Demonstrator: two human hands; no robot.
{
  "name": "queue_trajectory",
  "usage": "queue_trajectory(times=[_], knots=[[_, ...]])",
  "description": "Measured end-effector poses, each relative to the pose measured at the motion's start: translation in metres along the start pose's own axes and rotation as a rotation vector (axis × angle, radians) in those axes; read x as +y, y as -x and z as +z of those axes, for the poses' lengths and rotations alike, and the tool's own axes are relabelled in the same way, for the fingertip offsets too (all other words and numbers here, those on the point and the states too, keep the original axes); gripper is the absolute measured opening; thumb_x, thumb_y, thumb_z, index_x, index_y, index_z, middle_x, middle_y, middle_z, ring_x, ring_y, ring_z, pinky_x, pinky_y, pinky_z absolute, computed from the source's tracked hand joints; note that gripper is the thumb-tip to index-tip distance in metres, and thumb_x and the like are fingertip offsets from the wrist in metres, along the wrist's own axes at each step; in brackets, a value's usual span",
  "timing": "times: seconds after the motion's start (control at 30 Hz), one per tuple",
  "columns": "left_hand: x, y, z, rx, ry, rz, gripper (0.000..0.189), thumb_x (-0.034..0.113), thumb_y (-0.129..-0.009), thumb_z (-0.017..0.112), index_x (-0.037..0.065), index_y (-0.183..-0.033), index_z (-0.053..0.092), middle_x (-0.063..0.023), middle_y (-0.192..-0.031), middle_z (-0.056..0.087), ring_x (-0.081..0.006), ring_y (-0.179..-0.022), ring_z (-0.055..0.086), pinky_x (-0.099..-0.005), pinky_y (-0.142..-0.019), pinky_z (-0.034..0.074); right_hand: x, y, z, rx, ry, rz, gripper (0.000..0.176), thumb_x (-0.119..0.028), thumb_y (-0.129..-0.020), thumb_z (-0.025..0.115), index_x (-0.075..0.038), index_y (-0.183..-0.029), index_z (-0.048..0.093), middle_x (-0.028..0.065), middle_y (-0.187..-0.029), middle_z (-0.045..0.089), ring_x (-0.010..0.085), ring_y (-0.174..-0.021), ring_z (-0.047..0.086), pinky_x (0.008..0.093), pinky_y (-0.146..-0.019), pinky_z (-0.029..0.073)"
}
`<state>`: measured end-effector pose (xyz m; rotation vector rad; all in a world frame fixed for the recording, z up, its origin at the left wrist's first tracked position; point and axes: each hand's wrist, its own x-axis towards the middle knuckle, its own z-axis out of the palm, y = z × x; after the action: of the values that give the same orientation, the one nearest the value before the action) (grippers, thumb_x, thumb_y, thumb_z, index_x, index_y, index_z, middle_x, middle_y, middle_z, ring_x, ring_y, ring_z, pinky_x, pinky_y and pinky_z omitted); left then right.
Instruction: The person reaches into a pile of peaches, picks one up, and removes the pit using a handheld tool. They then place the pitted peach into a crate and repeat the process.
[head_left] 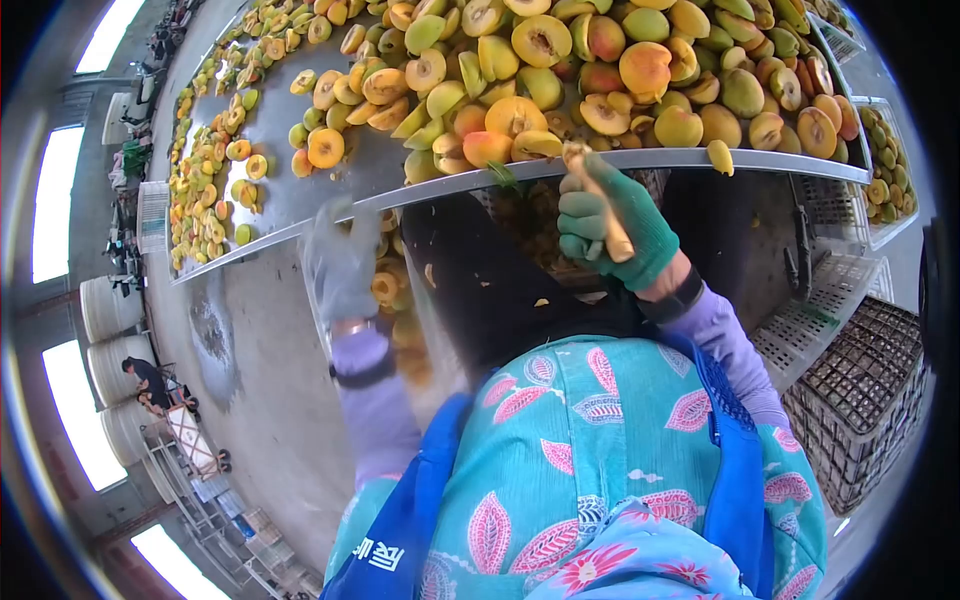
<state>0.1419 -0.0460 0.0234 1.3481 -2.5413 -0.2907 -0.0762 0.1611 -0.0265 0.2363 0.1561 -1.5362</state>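
Note:
My right hand, in a green knitted glove, is closed around a wooden-handled tool. The tool's upper end reaches the metal table's front rim. My left hand, in a pale grey glove, is smeared by motion just below the same rim, farther left. Beside and under it, fruit halves show in a pale container, some of them blurred. Peach-like yellow-green fruit with red blush, whole and halved, is heaped on the table before me. Many halves show brown pits or hollows.
A looser spread of fruit covers the table's left end. To the right stand a fruit-filled crate, a white slatted crate and a dark mesh-like crate. Far left, a person is near large pale tubs.

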Motion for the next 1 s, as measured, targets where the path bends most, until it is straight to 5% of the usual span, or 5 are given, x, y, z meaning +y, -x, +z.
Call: queue_trajectory(times=[0.27,0.53,0.63,0.8,1.0], knots=[[-0.009,-0.126,0.062,-0.513,-0.038,0.099,0.054,0.034,-0.071,0.067,0.002,-0.114,0.062,-0.0251,-0.103,0.065,-0.0386,-0.097,0.062,-0.0420,-0.084,0.049,0.015,-0.010,0.004,0.374,0.556,-0.286,0.040,-0.052,-0.095,0.050,-0.013,-0.088,0.051,-0.0038,-0.059,0.046,0.0082,-0.043,0.043,0.0239,-0.040,0.037],[-0.016,-0.119,0.086,-0.129,-0.214,0.154,0.048,0.029,-0.068,0.073,-0.002,-0.104,0.062,-0.0190,-0.093,0.065,-0.0338,-0.085,0.062,-0.0411,-0.082,0.051,0.053,-0.032,0.026,0.349,0.904,-0.251,0.032,-0.044,-0.097,0.051,-0.013,-0.089,0.054,-0.0050,-0.060,0.042,0.0047,-0.045,0.037,0.0218,-0.040,0.031],[-0.032,-0.105,0.045,-0.243,1.085,-0.351,0.036,0.020,-0.074,0.069,-0.001,-0.103,0.063,-0.0170,-0.096,0.067,-0.0252,-0.089,0.065,-0.0343,-0.080,0.052,0.045,-0.028,0.026,0.369,1.161,-0.322,0.038,-0.045,-0.096,0.051,-0.008,-0.098,0.057,0.0040,-0.065,0.052,0.0146,-0.054,0.050,0.0304,-0.048,0.042],[-0.008,-0.048,0.046,-0.169,0.852,0.346,0.046,0.031,-0.093,0.051,0.001,-0.128,0.050,-0.0156,-0.119,0.061,-0.0256,-0.106,0.061,-0.0366,-0.091,0.049,0.054,-0.051,0.036,0.275,1.745,-0.636,0.039,-0.042,-0.096,0.050,-0.003,-0.098,0.057,0.0227,-0.085,0.063,0.0399,-0.079,0.063,0.0477,-0.068,0.049],[0.064,-0.016,0.041,-0.555,2.020,-0.157,0.029,0.013,-0.093,0.058,-0.002,-0.117,0.053,-0.0195,-0.116,0.062,-0.0259,-0.104,0.060,-0.0367,-0.096,0.046,0.046,-0.050,0.042,0.314,1.962,-0.661,0.035,-0.039,-0.096,0.050,-0.005,-0.101,0.057,0.0217,-0.077,0.062,0.0414,-0.073,0.062,0.0493,-0.062,0.048]])
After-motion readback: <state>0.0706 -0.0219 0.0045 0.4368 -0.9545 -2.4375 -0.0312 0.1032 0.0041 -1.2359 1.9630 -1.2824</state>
